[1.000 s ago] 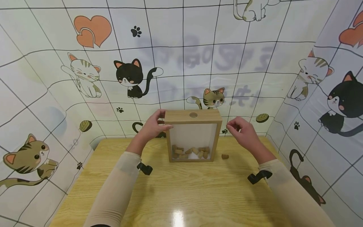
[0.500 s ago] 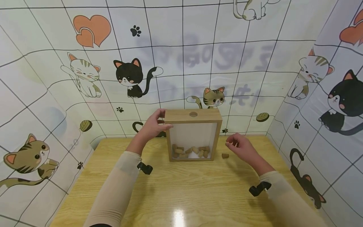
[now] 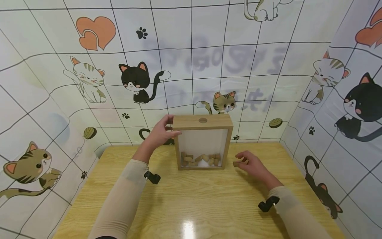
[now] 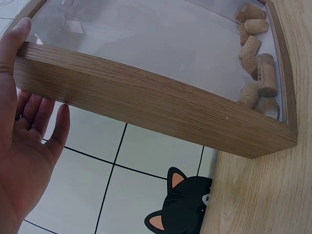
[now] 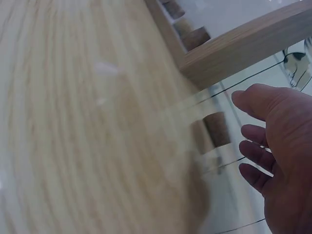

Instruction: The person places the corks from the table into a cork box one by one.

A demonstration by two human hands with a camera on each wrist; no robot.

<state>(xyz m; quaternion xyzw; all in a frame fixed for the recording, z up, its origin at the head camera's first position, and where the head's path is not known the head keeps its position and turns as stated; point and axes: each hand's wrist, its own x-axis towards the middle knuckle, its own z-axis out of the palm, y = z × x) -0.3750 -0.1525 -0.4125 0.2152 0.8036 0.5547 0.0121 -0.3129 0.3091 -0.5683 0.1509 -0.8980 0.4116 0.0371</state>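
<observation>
A wooden shadow box [image 3: 203, 122] with a clear front and a round hole in its top stands upright on the table. Several corks [image 3: 194, 164] lie along its bottom inside. My left hand [image 3: 161, 132] grips the box's upper left side; in the left wrist view its thumb lies over the front edge of the frame [image 4: 146, 97], with the fingers behind. One loose cork [image 5: 217, 129] rests on the table to the right of the box. My right hand [image 3: 252, 165] is right beside that cork, thumb and fingers parted around it, and the right wrist view shows a small gap.
The wood-grain table [image 3: 191, 196] reaches back to a wall cloth [image 3: 179, 59] printed with cats and grid lines, which also hangs at both sides. The cloth is close behind the box. Each wrist carries a small black camera [image 3: 153, 177].
My right hand has come down from beside the box's upper right to the loose cork, its fingers spreading apart. The left hand and the box stay in place.
</observation>
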